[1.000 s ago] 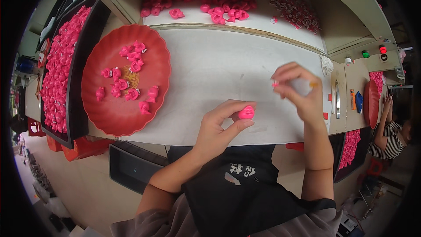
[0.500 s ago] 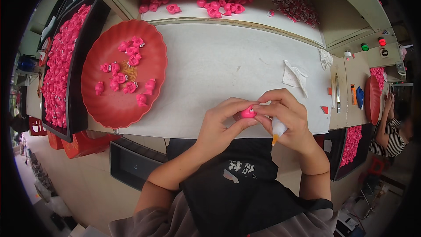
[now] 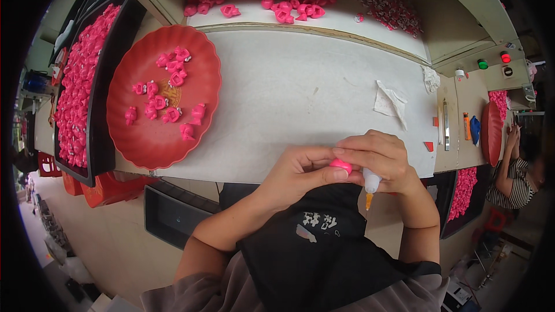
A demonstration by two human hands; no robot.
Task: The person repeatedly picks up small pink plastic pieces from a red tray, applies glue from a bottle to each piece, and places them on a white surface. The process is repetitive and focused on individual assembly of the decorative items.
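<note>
At the near edge of the white worktop, my left hand (image 3: 296, 174) pinches a small pink plastic figure part (image 3: 341, 166) between thumb and fingers. Close against it is my right hand (image 3: 381, 159), its fingertips touching the part's upper side. Tucked in the right hand is a white glue bottle (image 3: 372, 180), its amber nozzle pointing down toward my body. Fingers cover much of the pink part, so its far side is hidden. A scalloped red plate (image 3: 199, 69) to the left carries several assembled pink figures (image 3: 156, 104).
A black tray (image 3: 107, 110) heaped with pink pieces stands far left. On the back shelf lie pink parts (image 3: 283, 11) and a pile of small printed pieces (image 3: 390, 8). Crumpled tissue (image 3: 390, 104), metal tweezers (image 3: 446, 124) and an orange cutter (image 3: 466, 126) lie right. A person (image 3: 511, 173) sits beyond.
Both hands have drawn slightly nearer my body with the pink part, which is turned to a smooth rounded side. The glue bottle's nozzle has tipped more steeply downward.
</note>
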